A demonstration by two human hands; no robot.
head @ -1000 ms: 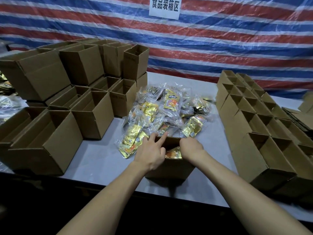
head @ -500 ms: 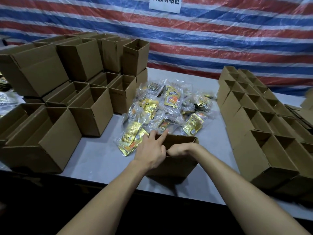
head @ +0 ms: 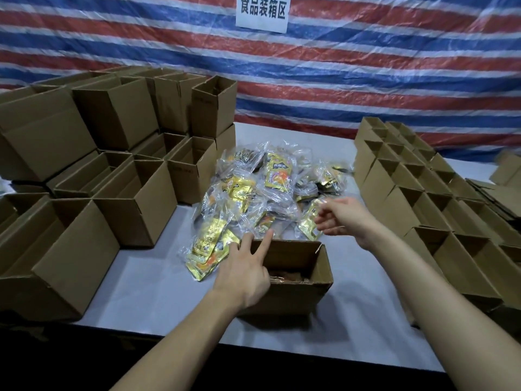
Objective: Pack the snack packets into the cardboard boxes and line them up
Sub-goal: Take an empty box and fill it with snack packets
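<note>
An open cardboard box (head: 304,294) stands at the table's near edge, with something brownish lying at its bottom. My left hand (head: 246,270) rests on the box's left rim, index finger stretched along the far edge. Behind the box lies a heap of snack packets (head: 267,190), yellow and gold in clear wrapping. My right hand (head: 342,218) hovers above the heap's right side, blurred, fingers loosely spread and holding nothing. One gold packet (head: 308,225) lies just below its fingertips.
Stacks of open empty boxes (head: 118,193) crowd the table's left side. Rows of open boxes (head: 423,193) line the right side. A striped tarp (head: 366,80) with a white sign (head: 262,11) hangs behind. Bare white table (head: 158,280) shows left of the near box.
My right hand came out of the near box and moved up and right over the packet heap. My left hand stayed on the box's rim.
</note>
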